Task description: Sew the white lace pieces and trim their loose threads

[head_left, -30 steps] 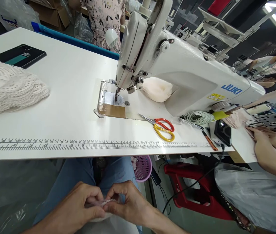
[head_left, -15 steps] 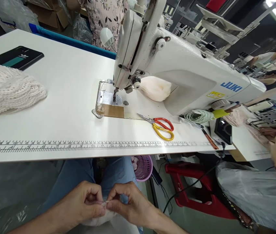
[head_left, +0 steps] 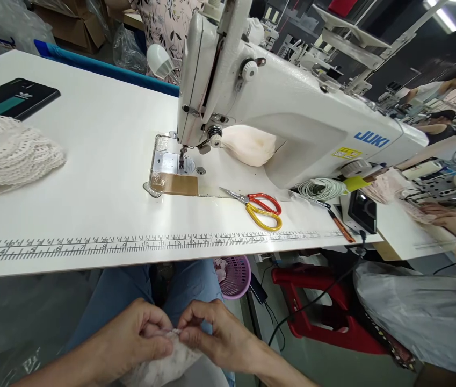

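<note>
Low over my lap, a piece of whitish fabric (head_left: 167, 364) hangs between my two hands. My left hand (head_left: 145, 333) is closed, pinching the fabric's top edge between thumb and fingers. Close beside it, my right hand (head_left: 207, 330) pinches the same edge with thumb and forefinger. Both hands are below the front edge of the white sewing table (head_left: 102, 215). On the table stands a white sewing machine (head_left: 292, 102). A pair of scissors (head_left: 258, 208) with one red and one yellow handle lies in front of it.
A stack of white lace (head_left: 10, 153) and a black phone-like box (head_left: 20, 99) lie at the left. Right of the machine are a cord coil (head_left: 320, 189) and a phone (head_left: 361, 212). Below are a purple basket (head_left: 238, 277) and red stool (head_left: 328, 309). A co-worker's hand (head_left: 449, 220) works at right.
More of the whitish fabric now shows below my hands, which keep pinching its edge. The view has shifted slightly, and the co-worker's hand at the right has moved.
</note>
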Available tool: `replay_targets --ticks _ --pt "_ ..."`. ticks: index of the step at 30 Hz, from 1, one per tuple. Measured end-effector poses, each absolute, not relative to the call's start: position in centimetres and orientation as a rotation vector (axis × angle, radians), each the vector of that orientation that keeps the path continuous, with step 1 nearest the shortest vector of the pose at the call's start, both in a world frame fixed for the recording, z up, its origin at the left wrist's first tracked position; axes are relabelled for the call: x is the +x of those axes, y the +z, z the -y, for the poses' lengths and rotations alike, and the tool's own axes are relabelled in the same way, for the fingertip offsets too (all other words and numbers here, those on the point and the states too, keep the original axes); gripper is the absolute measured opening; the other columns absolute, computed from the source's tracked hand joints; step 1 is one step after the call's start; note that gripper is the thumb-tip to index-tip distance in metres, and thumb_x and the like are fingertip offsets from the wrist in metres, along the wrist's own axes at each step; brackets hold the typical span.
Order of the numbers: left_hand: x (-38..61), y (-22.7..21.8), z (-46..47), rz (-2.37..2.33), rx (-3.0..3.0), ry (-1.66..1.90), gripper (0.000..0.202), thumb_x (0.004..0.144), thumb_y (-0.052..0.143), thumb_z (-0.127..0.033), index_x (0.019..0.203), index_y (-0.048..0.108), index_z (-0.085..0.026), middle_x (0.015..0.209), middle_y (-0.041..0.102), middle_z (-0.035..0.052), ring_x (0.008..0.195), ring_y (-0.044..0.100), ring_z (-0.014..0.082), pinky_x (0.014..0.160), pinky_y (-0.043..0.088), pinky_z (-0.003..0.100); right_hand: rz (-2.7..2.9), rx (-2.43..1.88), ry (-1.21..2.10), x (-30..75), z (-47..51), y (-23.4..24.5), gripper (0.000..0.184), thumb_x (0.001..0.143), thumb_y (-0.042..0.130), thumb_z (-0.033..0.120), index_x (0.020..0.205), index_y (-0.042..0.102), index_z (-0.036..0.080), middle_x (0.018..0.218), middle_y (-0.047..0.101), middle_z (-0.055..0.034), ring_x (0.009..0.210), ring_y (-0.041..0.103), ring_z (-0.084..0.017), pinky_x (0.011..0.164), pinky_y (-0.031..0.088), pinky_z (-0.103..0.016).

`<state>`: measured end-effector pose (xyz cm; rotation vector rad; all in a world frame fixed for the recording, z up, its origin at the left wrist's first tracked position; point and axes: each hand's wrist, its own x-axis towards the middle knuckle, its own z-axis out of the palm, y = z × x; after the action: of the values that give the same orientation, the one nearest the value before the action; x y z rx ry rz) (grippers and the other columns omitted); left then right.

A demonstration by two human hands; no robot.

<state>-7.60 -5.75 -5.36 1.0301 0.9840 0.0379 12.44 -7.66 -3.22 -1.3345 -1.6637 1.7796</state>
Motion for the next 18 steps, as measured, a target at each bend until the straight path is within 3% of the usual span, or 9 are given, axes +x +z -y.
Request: replay_targets --ticks 5,9,13,18 --pt "-7.3 -5.4 5.6 -0.988 1.005 0.017 0.033 0.064 0.066 -0.047 0.065 0.061 -0.015 0.049 0.036 -0.0071 0.047 0.021 0.0083 0.046 0.012 0.025 1.554 -1.444 1.836 12.7 7.6 -3.1 0.043 0.059 0.081 0.052 0.078 0.066 0.016 0.063 0.056 0.0036 0.061 0.051 -0.01 0.057 0.04 -0.019" --pt "-7.1 -5.0 5.2 -1.002 1.027 0.014 0.031 0.065 0.066 -0.046 0.063 0.062 -0.016 0.048 0.031 -0.0084 0.048 0.017 0.0084 0.047 0.011 0.025 1.686 -1.512 1.762 13.0 7.7 -3.0 0.034 0.071 0.075 0.049 0.078 0.066 0.017 0.066 0.059 0.0027 0.064 0.055 -0.01 0.062 0.043 -0.019" --pt "-7.2 -5.4 5.3 -0.931 1.063 0.016 0.028 0.065 0.066 -0.043 0.058 0.06 -0.017 0.045 0.025 -0.0098 0.046 0.016 0.0081 0.046 0.013 0.025 1.88 -1.455 1.673 13.0 8.0 -3.6 0.017 0.076 0.075 0.032 0.079 0.067 0.017 0.071 0.065 0.0025 0.068 0.059 -0.01 0.065 0.044 -0.017" --pt "-7.2 -7.4 5.5 -0.872 1.128 0.005 0.04 0.059 0.071 -0.055 0.057 0.053 -0.019 0.048 0.03 -0.0088 0.048 0.021 0.0088 0.048 0.017 0.025 2.277 -1.205 1.55 14.3 7.1 -2.1 0.005 0.085 0.064 0.023 0.086 0.065 0.018 0.07 0.067 0.0028 0.062 0.06 -0.009 0.062 0.045 -0.016"
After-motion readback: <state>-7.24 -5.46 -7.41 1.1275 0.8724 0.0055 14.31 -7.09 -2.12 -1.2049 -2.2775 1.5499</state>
